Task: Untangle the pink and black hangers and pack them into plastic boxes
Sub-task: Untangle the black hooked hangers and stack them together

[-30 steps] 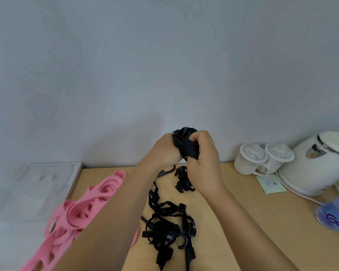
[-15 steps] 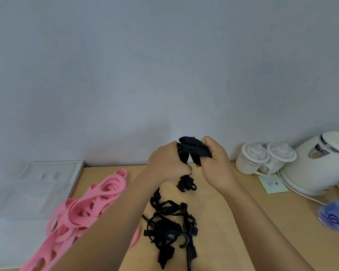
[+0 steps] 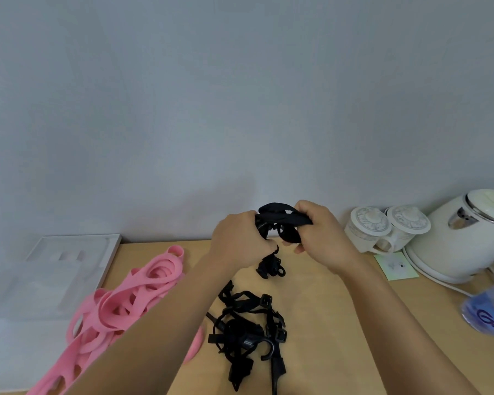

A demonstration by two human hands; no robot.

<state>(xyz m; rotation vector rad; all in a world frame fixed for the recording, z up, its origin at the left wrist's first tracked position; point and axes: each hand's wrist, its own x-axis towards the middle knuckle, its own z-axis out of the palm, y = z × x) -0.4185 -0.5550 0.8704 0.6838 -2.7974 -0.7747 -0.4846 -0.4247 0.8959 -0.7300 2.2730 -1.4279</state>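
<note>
Landmark: wooden table (image 3: 325,315), set against a pale wall.
Left hand (image 3: 240,240): raised above the table's far middle, fingers curled tight around one end of a black hanger strap (image 3: 283,219).
Right hand (image 3: 320,235): level with the left and just beside it, fingers closed on the other end of the same strap; the bundle spans the gap between the two fists.
Hanging end: a black clip piece (image 3: 270,267) dangles from the held strap, low over the table; contact with the top cannot be told.
Black hanger tangle (image 3: 248,332): lying on the table's near middle, below the hands, hook and clips knotted together.
Pink hangers (image 3: 126,303): heaped on the table's left part, partly hidden by the left forearm.
Clear plastic box (image 3: 69,260): off the table's left edge, looks flat and pale.
Kettle (image 3: 468,238): far right of the table.
Two lidded cups (image 3: 388,228): just beside the kettle, against the wall.
Blue-printed bag (image 3: 491,312): at the table's right edge.
</note>
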